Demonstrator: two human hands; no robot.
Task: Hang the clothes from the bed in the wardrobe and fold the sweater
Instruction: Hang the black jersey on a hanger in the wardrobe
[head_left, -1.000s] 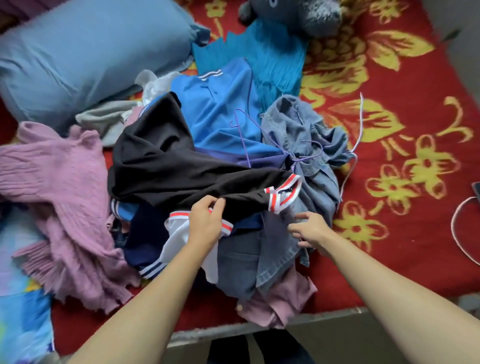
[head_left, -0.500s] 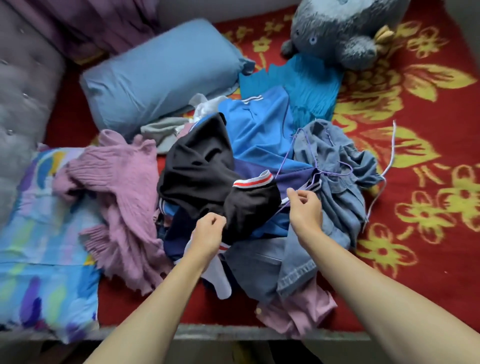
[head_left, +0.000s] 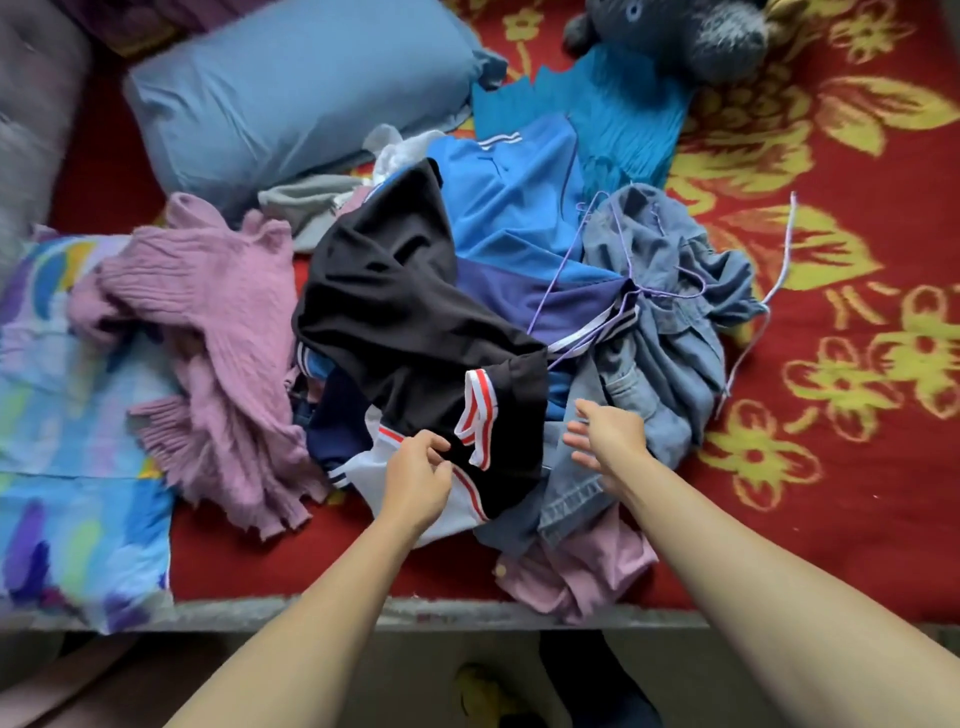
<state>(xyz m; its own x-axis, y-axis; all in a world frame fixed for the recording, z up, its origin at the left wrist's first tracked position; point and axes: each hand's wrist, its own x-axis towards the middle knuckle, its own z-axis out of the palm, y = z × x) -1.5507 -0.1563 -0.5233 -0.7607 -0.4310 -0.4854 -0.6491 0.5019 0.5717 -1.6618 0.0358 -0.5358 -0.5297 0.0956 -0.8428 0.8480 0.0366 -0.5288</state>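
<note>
Right hand (head_left: 608, 439) has let go of the hanger (head_left: 632, 289) and hovers spread over the denim (head_left: 670, 364); left hand (head_left: 415, 480) pinches the black shirt (head_left: 405, 312).

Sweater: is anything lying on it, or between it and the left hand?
Nothing visible lies on the sweater. It sits uncovered to the left of the black shirt, where the left hand is. Only the edge of a navy garment lies between the hand and the sweater.

Two hands (head_left: 415, 480) (head_left: 609, 441), one pillow (head_left: 291, 98), one plush toy (head_left: 691, 31), one pink sweater (head_left: 218, 312), one black top (head_left: 395, 301), one denim garment (head_left: 670, 332).
</note>
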